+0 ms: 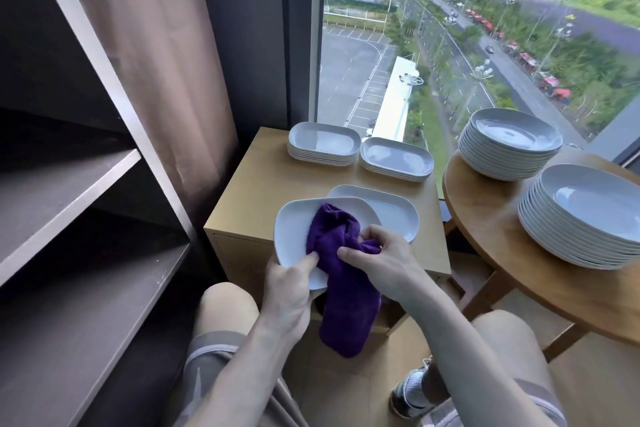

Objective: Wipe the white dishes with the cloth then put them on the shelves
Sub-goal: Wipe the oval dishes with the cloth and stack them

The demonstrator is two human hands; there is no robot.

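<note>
Nearest us, our left hand (287, 291) grips the near edge of a white dish (294, 229), thumb on its face, holding it tilted above the wooden cabinet (256, 184). Our right hand (381, 263) pinches the purple cloth (346, 315) bunched against the dish's centre, its tail hanging below. Just beyond lies another dish (391, 211); farther back, two stacks (323, 144).

One wide-angle camera, worn on the person's head, is looking forward and steeply down. It is sitting close over the left hand (287, 291) and right hand (384, 263), with the wooden worktop (263, 177) just beyond them. It is catching the shelves (62, 191) at the left edge and the window (381, 45) ahead. Straight edges are bowing, so the tilt is perhaps overstated.
</note>
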